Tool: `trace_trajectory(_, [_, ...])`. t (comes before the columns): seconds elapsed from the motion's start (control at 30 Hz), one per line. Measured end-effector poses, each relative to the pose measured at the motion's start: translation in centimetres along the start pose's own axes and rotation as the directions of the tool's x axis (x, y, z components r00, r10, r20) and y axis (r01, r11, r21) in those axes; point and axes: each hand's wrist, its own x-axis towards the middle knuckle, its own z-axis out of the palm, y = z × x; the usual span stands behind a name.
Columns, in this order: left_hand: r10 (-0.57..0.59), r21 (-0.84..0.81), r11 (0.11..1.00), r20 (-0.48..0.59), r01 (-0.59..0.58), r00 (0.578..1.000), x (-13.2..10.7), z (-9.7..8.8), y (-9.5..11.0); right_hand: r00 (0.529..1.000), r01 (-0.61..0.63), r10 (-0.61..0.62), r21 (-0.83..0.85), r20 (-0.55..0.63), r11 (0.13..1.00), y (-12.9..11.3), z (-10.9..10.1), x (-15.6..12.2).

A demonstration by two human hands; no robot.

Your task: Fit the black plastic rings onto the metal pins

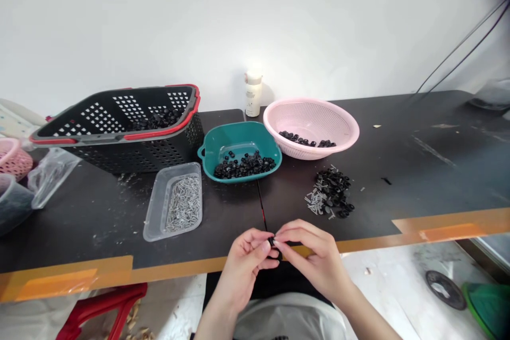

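Just over the table's front edge, my left hand (247, 256) pinches a small black plastic part (272, 241) between thumb and fingers. A second dark piece (279, 255) shows below it, by the left fingertips. My right hand (308, 249) meets the left at the part, thumb and forefinger closed together; what lies between them is too small to make out. To the right lies a loose pile of black parts (337, 188) beside short metal pins (316, 203). A clear tray (155, 215) of metal pins and a teal basin (215, 141) with black parts stand beyond my hands.
A pink colander (319, 106) holding black parts stands at the back, next to a white bottle (253, 94). The black basket (135, 154) with red handles is at the left. Tape (167, 274) runs along the front edge; a red stool (107, 305) is below.
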Motion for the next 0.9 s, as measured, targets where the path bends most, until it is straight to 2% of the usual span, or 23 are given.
trace_trajectory(0.13, [0.019, -0.010, 1.000, -0.031, -0.019, 0.999, -0.1, 0.2, 0.2, 0.998, -0.017, 0.018, -0.009, 0.053, 1.000, 0.9, -2.1, 0.0])
trace_trajectory(0.2, [0.032, -0.036, 0.999, -0.065, -0.034, 0.997, -0.1, 0.1, 0.7, 0.994, -0.107, 0.106, -0.158, -0.014, 0.982, 2.2, -4.1, -0.1])
trace_trajectory(0.23, [0.044, -0.054, 0.997, -0.085, -0.049, 0.995, 0.0, 0.0, 1.0, 0.984, -0.177, 0.162, -0.270, -0.080, 0.946, 3.0, -5.2, -0.3])
trace_trajectory(0.3, [0.079, -0.085, 0.992, -0.120, -0.090, 0.990, 0.2, -0.3, 1.7, 0.958, -0.286, 0.234, -0.495, -0.166, 0.821, 4.6, -7.3, -0.6])
trace_trajectory(0.37, [0.117, -0.101, 0.986, -0.142, -0.132, 0.983, 0.4, -0.7, 2.1, 0.946, -0.317, 0.290, -0.615, -0.148, 0.722, 6.1, -8.6, -1.1])
trace_trajectory(0.43, [0.142, -0.101, 0.982, -0.147, -0.158, 0.979, 0.6, -0.8, 2.2, 0.937, -0.323, 0.331, -0.647, -0.115, 0.690, 7.2, -9.0, -1.4])
trace_trajectory(0.57, [0.145, -0.090, 0.983, -0.140, -0.159, 0.979, 0.6, -0.9, 1.8, 0.920, -0.365, 0.374, -0.604, -0.118, 0.708, 8.1, -8.8, -1.4])
trace_trajectory(0.63, [0.147, -0.077, 0.984, -0.140, -0.159, 0.979, 0.5, -0.9, 1.6, 0.914, -0.391, 0.381, -0.555, -0.140, 0.734, 7.9, -8.9, -1.2])
trace_trajectory(0.7, [0.164, -0.059, 0.983, -0.143, -0.173, 0.976, 0.4, -1.0, 1.5, 0.899, -0.438, 0.383, -0.444, -0.213, 0.781, 7.4, -9.0, -0.8])
trace_trajectory(0.73, [0.179, -0.047, 0.981, -0.143, -0.187, 0.974, 0.4, -1.0, 1.5, 0.877, -0.475, 0.406, -0.338, -0.258, 0.812, 7.0, -8.9, -0.7])
trace_trajectory(0.8, [0.215, -0.022, 0.975, -0.137, -0.220, 0.967, 0.2, -0.8, 1.7, 0.807, -0.531, 0.504, -0.004, -0.309, 0.848, 6.0, -8.2, -0.3])
trace_trajectory(0.83, [0.235, -0.010, 0.971, -0.130, -0.238, 0.963, 0.1, -0.6, 1.9, 0.772, -0.532, 0.568, 0.201, -0.284, 0.823, 5.4, -7.5, -0.1])
trace_trajectory(0.9, [0.279, 0.014, 0.960, -0.113, -0.279, 0.954, -0.3, 0.2, 2.3, 0.732, -0.486, 0.663, 0.563, -0.156, 0.668, 4.0, -5.7, 0.4])
